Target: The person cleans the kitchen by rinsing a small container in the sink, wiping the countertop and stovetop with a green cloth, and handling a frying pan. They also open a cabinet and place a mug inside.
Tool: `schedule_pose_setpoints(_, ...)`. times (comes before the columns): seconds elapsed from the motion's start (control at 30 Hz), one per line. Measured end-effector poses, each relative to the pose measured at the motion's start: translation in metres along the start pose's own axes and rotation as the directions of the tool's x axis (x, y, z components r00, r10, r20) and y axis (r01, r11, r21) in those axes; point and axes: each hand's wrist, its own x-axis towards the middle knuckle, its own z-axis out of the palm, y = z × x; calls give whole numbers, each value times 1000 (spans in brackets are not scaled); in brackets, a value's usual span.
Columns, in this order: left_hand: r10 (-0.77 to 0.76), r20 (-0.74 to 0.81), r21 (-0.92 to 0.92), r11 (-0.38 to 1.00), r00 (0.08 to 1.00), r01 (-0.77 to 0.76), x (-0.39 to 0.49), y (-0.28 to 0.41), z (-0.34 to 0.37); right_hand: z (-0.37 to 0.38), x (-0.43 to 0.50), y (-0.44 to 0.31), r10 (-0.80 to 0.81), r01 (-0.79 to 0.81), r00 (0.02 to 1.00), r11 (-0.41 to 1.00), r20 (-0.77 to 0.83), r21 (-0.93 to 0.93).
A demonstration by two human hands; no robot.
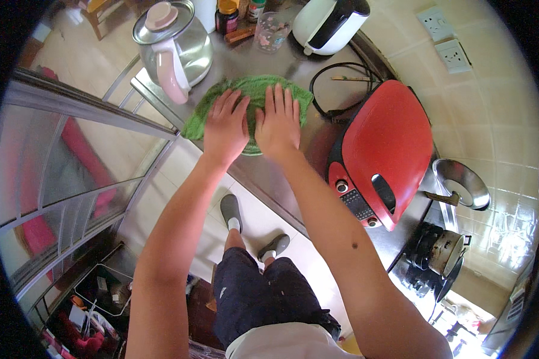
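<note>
A green cloth [251, 85] is spread over the stainless steel countertop [269, 179] near its front edge. My left hand [227, 123] lies on the left part of the cloth, palm down with fingers apart. Beside it, my right hand [279, 119] rests flat on the cloth too, fingers pointing to the back of the counter. Neither hand grasps the cloth. Past my left hand stands a glass kettle [193, 54] with a pink handle and lid. On my right sits a red electric baking pan [388, 139] with control knobs at its front.
At the back are a clear cup [269, 33], a dark jar [227, 20] and a white-and-black appliance [328, 24]. A black power cord [314, 85] loops by the wall. Wall sockets [452, 56], a pot [447, 253] and a sliding glass door [85, 170] flank the counter.
</note>
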Motion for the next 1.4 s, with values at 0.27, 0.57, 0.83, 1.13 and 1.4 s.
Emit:
schedule_pose_setpoints(0.27,-258,217,89,966,942,244,26,4,7,-17,28,18,297,-285,955,931,-20,227)
schedule_pose_setpoints(0.57,128,-28,-56,990,991,-130,89,-17,38,-17,101,40,-39,98,905,988,-424,119)
schedule_pose_setpoints(0.83,242,166,138,954,956,-265,116,-33,51,1,112,52,-212,187,953,974,-218,-129)
schedule_pose_setpoints(1.13,154,429,204,943,890,-261,117,-31,41,10,94,46,-78,98,977,991,-200,92)
schedule_pose_setpoints(1.4,461,221,231,831,859,-506,96,-39,29,15,74,48,-227,241,854,970,-468,-32)
